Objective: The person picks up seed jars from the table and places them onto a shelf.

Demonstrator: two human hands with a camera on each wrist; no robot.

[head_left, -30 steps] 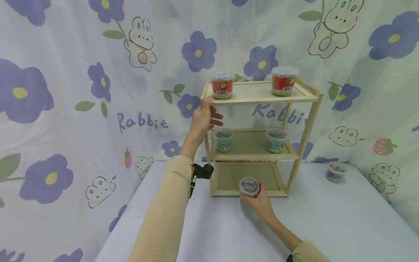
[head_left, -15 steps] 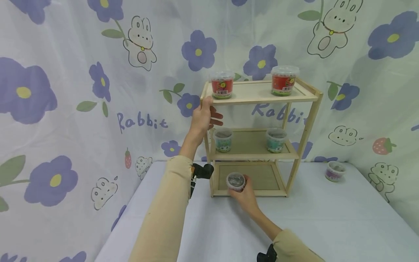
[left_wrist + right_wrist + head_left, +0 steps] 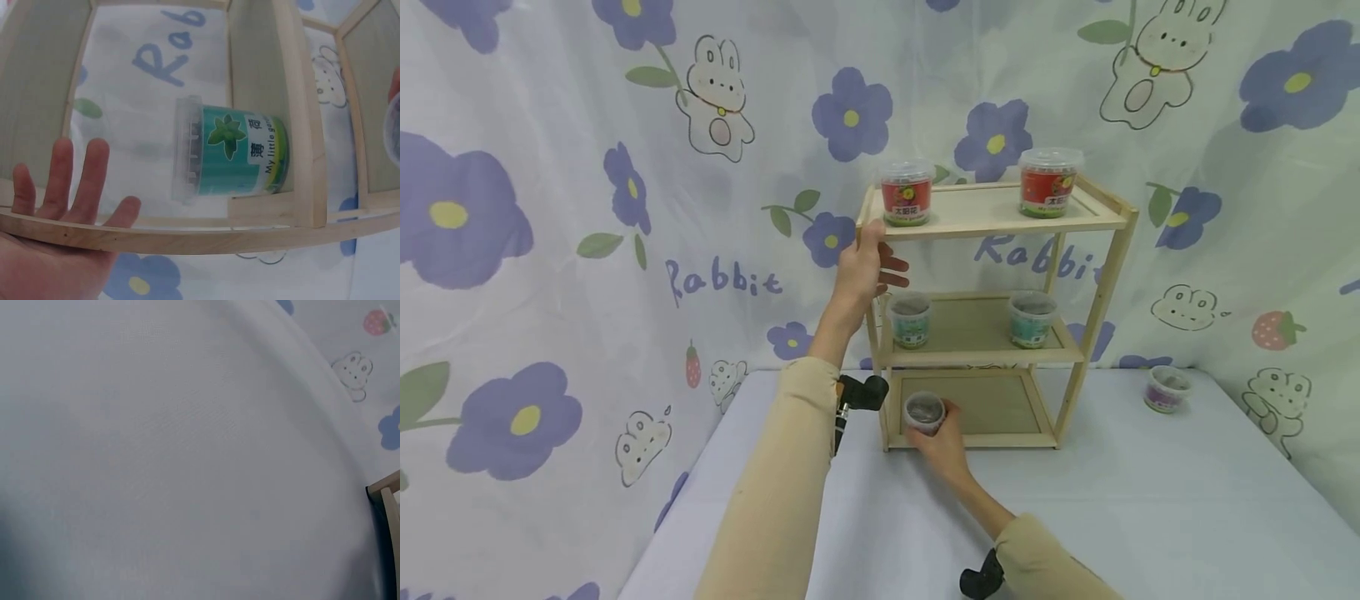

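My left hand (image 3: 857,271) holds the front left post of a three-tier wooden shelf (image 3: 992,229) just under its top tier. In the left wrist view its fingers (image 3: 90,181) reach past the post, fairly straight; the thumb is out of sight there. Low down, my right hand (image 3: 946,446) grips a small round clear plastic tub (image 3: 923,412) with a grey top, over the left front of the bottom tier. Whether the tub touches the tier cannot be told, and its label is hidden. The right wrist view shows white cloth and a shelf corner, not the hand.
Two red-labelled tubs, left (image 3: 907,196) and right (image 3: 1048,185), stand on the top tier. Two green-labelled tubs, left (image 3: 911,321) and right (image 3: 1031,320), are on the middle tier. A purple-labelled tub (image 3: 1167,389) sits at right on the white table (image 3: 1150,492).
My right hand has carried the grey-topped tub leftward along the bottom tier's front, from its middle to its left end. The left hand stays on the post.
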